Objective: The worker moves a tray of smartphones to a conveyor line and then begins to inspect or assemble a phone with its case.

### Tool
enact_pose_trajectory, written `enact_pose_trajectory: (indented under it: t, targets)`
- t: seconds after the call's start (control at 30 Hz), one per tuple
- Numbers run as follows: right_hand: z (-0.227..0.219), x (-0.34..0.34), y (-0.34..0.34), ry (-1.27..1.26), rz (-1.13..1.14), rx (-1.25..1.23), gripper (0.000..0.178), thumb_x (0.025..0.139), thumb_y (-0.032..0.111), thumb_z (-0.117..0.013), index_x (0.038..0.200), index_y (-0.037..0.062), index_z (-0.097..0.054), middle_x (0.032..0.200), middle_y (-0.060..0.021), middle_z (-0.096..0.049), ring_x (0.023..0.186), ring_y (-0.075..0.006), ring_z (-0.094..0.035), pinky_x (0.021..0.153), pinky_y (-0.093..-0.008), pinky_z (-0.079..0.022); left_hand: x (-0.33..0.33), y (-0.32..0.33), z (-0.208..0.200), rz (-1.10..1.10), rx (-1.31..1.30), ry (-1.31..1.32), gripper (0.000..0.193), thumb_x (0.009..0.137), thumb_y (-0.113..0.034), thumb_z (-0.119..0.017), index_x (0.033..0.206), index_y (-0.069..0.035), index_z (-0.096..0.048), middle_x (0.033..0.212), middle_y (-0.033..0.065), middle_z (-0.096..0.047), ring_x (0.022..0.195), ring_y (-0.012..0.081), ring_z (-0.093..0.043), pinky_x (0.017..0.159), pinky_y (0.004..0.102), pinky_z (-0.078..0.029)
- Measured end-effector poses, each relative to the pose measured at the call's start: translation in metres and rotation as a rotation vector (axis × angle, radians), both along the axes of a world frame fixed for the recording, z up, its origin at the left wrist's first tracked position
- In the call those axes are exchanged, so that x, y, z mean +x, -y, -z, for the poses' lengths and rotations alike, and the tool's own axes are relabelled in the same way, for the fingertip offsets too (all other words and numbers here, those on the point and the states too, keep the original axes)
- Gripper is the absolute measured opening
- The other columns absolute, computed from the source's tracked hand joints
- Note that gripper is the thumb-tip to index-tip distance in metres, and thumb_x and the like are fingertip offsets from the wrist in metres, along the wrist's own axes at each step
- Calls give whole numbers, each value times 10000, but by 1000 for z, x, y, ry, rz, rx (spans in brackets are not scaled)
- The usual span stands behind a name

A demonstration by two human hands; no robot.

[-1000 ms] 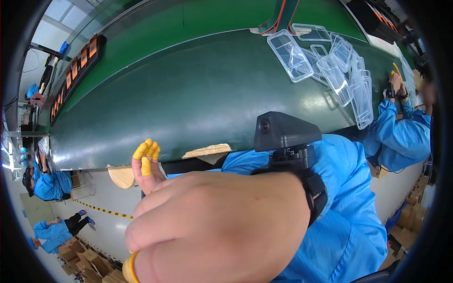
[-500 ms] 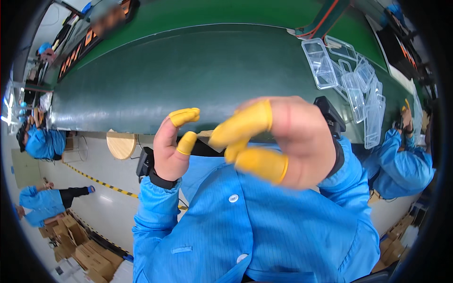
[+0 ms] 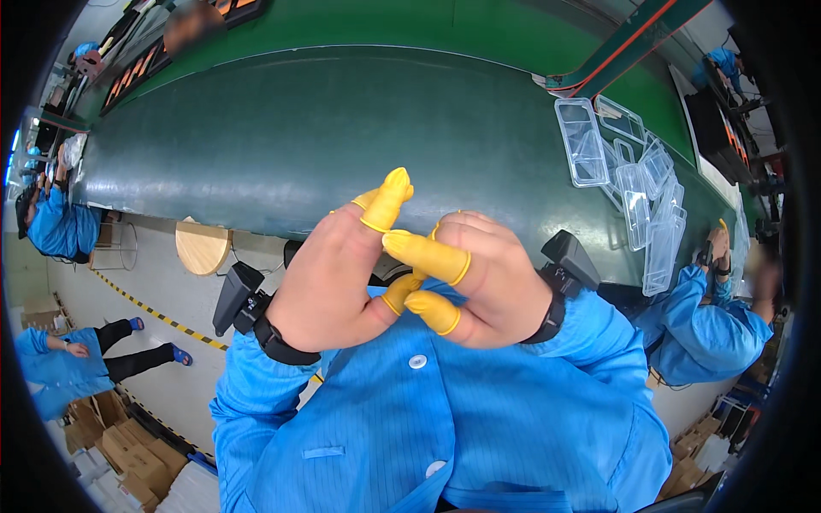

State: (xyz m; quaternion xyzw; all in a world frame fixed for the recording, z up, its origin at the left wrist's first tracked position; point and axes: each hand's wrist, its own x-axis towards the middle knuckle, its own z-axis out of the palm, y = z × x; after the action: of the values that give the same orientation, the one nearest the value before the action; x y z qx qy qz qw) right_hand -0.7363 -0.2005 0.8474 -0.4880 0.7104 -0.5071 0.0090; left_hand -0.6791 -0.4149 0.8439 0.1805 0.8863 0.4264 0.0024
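Note:
My left hand (image 3: 329, 278) and my right hand (image 3: 500, 278) meet in front of my chest, close to the near edge of the green table (image 3: 342, 128). Yellow finger cots cover the tips of the thumbs and several fingers on both. A left finger in its cot (image 3: 389, 201) points up and away, apart from the left thumb (image 3: 402, 293). The right forefinger (image 3: 432, 259) and right thumb (image 3: 434, 312) reach left with a gap between them, and their tips overlap the left fingers. No object shows in either hand. Some fingers are hidden behind others.
Clear plastic trays (image 3: 581, 141) lie in a loose pile at the table's right end, beside a green post (image 3: 633, 43). A round wooden stool (image 3: 203, 246) stands left of me. A co-worker in blue (image 3: 710, 321) sits at right; others are at left, near cardboard boxes (image 3: 141, 457).
The left hand has moved up and right, and the right hand has turned and drawn back. They now meet at the fingertips. The view has shifted slightly.

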Motion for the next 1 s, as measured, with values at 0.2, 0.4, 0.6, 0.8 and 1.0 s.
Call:
enact_pose_trajectory:
  t: [0.2, 0.4, 0.6, 0.8, 1.0]
  targets:
    - [10, 1, 8, -223, 37, 104, 533, 838, 214, -728, 1332, 53, -609, 790, -49, -568, 680, -246, -581, 618, -375, -451, -1, 1, 0, 26, -87, 25, 769, 678, -94, -741, 1378, 52, -458, 1281, 273, -543, 1195, 449, -539, 1046, 497, -442]
    - [13, 4, 10, -206, 9, 113, 544, 830, 190, -733, 1349, 78, -613, 772, -27, -565, 664, -212, -580, 612, -357, -447, 3, 5, 11, 5, -46, 44, 718, 678, -88, -749, 1332, 43, -485, 1263, 277, -541, 1177, 457, -542, 1036, 495, -447]
    - [10, 3, 11, -226, -57, 115, 527, 827, 189, -744, 1333, 89, -633, 773, -22, -564, 651, -207, -571, 603, -359, -444, -1, 2, 11, 0, 47, 38, 916, 706, -66, -739, 1519, 5, -323, 1347, 265, -506, 1189, 446, -539, 1036, 472, -450]
    - [6, -3, 10, -219, -32, 174, 509, 834, 220, -733, 1314, 81, -640, 768, -42, -569, 672, -232, -595, 615, -365, -464, -1, 4, 10, -15, -2, 51, 845, 686, -40, -716, 1457, 24, -374, 1356, 272, -502, 1211, 455, -525, 1046, 479, -443]
    - [8, -6, 11, -162, 15, 184, 528, 834, 259, -724, 1309, 56, -617, 810, -69, -615, 695, -269, -618, 637, -396, -482, -2, 4, 10, -41, -54, 36, 714, 665, -26, -708, 1323, 71, -446, 1322, 291, -516, 1213, 474, -517, 1046, 496, -442]
